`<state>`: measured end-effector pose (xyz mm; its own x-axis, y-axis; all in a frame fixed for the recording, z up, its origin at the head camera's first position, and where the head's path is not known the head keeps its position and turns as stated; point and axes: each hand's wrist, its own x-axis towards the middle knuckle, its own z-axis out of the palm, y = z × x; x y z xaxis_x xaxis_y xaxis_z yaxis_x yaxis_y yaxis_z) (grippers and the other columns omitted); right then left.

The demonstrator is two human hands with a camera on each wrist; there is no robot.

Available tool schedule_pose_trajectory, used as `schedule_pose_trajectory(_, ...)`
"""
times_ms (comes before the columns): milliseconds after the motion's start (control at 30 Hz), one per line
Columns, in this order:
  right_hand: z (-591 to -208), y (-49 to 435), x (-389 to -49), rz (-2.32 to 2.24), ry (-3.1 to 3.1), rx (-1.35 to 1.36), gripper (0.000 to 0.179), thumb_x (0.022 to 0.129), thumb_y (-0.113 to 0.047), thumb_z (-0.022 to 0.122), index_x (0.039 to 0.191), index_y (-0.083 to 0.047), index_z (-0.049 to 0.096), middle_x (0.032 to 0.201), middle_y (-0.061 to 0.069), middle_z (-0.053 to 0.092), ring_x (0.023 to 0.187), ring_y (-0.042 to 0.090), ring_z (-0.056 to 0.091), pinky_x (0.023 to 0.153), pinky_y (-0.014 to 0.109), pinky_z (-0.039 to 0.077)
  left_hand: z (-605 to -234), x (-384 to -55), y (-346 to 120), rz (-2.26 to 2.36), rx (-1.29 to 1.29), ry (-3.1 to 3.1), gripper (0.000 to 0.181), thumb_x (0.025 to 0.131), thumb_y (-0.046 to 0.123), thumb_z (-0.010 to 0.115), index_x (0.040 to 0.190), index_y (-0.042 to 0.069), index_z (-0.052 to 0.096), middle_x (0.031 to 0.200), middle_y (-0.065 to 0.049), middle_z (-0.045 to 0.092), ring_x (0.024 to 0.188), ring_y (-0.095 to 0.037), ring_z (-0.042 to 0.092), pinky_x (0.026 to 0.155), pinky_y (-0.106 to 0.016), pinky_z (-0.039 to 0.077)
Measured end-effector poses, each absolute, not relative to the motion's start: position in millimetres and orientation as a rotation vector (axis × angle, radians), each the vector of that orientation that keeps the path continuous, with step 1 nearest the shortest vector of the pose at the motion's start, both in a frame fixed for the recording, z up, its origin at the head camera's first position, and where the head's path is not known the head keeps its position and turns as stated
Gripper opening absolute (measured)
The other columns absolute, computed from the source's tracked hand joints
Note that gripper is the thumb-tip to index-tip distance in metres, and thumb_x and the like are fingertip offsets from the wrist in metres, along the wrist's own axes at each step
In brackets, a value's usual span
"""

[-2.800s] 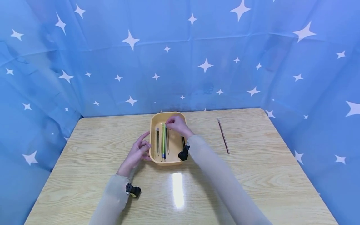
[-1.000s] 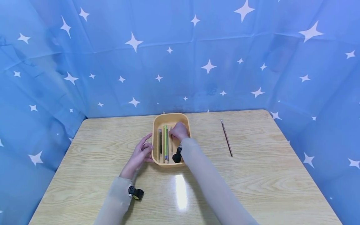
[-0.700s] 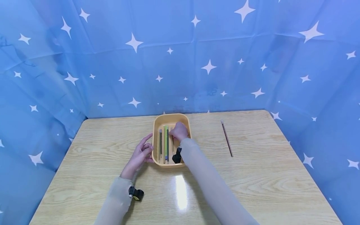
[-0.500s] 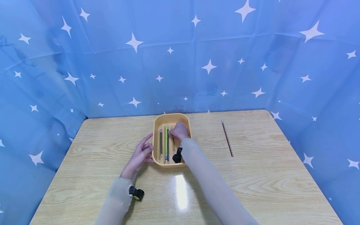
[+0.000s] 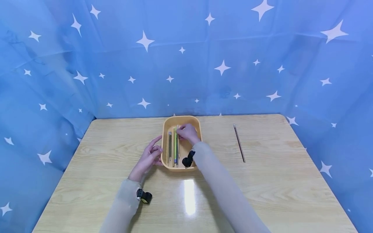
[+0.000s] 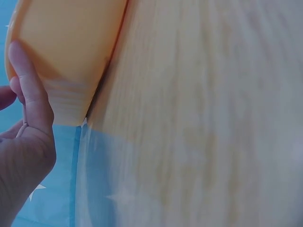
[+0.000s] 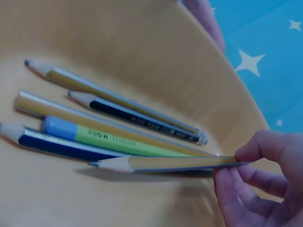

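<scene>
A yellow-orange plastic tray (image 5: 198, 152) stands near the table's back edge, several pencils lying lengthwise in its left half. Inside it, my right hand (image 5: 188, 132) pinches a gold sharpened pencil (image 7: 170, 163) between thumb and fingers, slanted over its neighbours. Below lie a navy pencil (image 7: 52, 143), a green stick (image 7: 113, 137) with a blue end and an unsharpened gold pencil (image 7: 66, 108). Farther over are a black pencil (image 7: 128, 114) and another gold pencil (image 7: 94, 86). My left hand (image 5: 147, 158) rests against the tray's left side, one finger extended along its outer wall.
A dark reddish pencil (image 5: 239, 143) lies alone on the wooden table (image 5: 276, 181), right of the tray. A blue curtain with white stars (image 5: 186, 64) hangs behind the table and at both sides. My right forearm crosses the tray's near right corner.
The right hand has raised the gold pencil's back end and brought it left, beside the navy one. The left hand has stayed at the tray. The whole head view has shifted slightly.
</scene>
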<state>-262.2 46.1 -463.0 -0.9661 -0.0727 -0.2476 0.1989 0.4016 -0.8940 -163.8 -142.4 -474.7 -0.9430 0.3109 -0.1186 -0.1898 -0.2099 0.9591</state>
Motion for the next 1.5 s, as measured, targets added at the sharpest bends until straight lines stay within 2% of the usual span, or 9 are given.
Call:
schedule_pose_trajectory(167,-453.0,43.8,-260.5,-1.735,2.276,0.097,0.016,0.079,-0.009,0.061,0.092,0.001,0.060,0.079,0.016,0.062,0.069,0.027,0.062,0.069,0.041,0.054,-482.7,-166.6,-147.1,2.231,0.118,1.765,0.060,0.088,-0.005,0.045,0.140,0.019,0.026,0.090,-0.020,0.044,0.061,-0.021,0.051,0.055,-0.052,0.052)
schedule_pose_trajectory(367,-444.2,50.1,-256.0,-1.805,2.254,0.071,0.013,0.080,-0.006,0.060,0.090,0.002,0.060,0.080,0.020,0.061,0.060,0.018,0.058,0.067,0.039,0.054,-486.3,-162.8,-150.3,2.214,0.140,1.795,0.061,0.088,-0.001,0.047,0.141,0.019,0.025,0.091,-0.020,0.045,0.064,-0.023,0.052,0.057,-0.053,0.051)
schedule_pose_trajectory(533,-433.4,59.6,-253.1,-1.855,2.229,0.086,0.012,0.080,-0.005,0.060,0.091,0.000,0.060,0.081,0.016,0.058,0.062,0.017,0.057,0.066,0.037,0.055,-482.2,-161.8,-149.5,2.207,0.128,1.779,0.061,0.089,-0.003,0.045,0.141,0.018,0.024,0.095,-0.026,0.041,0.066,-0.025,0.051,0.057,-0.052,0.052)
schedule_pose_trajectory(733,-424.9,69.2,-253.1,-1.858,2.200,0.097,0.014,0.081,-0.005,0.059,0.094,0.001,0.059,0.078,0.011,0.056,0.063,0.018,0.056,0.067,0.035,0.055,-465.1,-156.3,-144.5,2.178,0.139,1.791,0.060,0.089,-0.007,0.041,0.142,0.012,0.019,0.097,-0.033,0.037,0.067,-0.025,0.052,0.056,-0.048,0.053)
schedule_pose_trajectory(900,-423.2,74.6,-252.4,-1.879,2.160,0.111,0.014,0.081,-0.005,0.060,0.094,0.000,0.060,0.080,0.011,0.057,0.064,0.018,0.057,0.065,0.033,0.055,-465.4,-156.9,-143.8,2.171,0.142,1.797,0.060,0.089,-0.006,0.041,0.142,0.012,0.019,0.095,-0.029,0.039,0.066,-0.024,0.051,0.053,-0.045,0.054)
schedule_pose_trajectory(1167,-415.7,83.9,-247.3,-1.918,2.109,0.113,0.019,0.083,-0.006,0.060,0.100,0.001,0.059,0.085,0.012,0.058,0.070,0.022,0.059,0.065,0.029,0.054,-464.2,-158.3,-142.5,2.171,0.141,1.795,0.059,0.090,-0.005,0.042,0.142,0.013,0.020,0.096,-0.030,0.038,0.065,-0.022,0.051,0.052,-0.044,0.054)
schedule_pose_trajectory(1367,-409.1,93.0,-244.3,-1.934,2.125,0.088,0.023,0.083,-0.007,0.060,0.103,0.004,0.059,0.093,0.019,0.060,0.078,0.029,0.060,0.067,0.030,0.054,-472.5,-162.8,-143.3,2.190,0.135,1.771,0.060,0.090,-0.006,0.042,0.142,0.015,0.022,0.092,-0.024,0.042,0.064,-0.022,0.051,0.051,-0.044,0.054)
schedule_pose_trajectory(1500,-405.8,99.5,-245.3,-1.924,2.169,0.087,0.023,0.083,-0.007,0.060,0.103,0.005,0.059,0.091,0.018,0.060,0.073,0.024,0.060,0.067,0.030,0.054,-479.2,-165.6,-143.2,2.206,0.130,1.766,0.059,0.090,-0.004,0.044,0.141,0.018,0.025,0.090,-0.018,0.043,0.063,-0.020,0.051,0.050,-0.043,0.054)
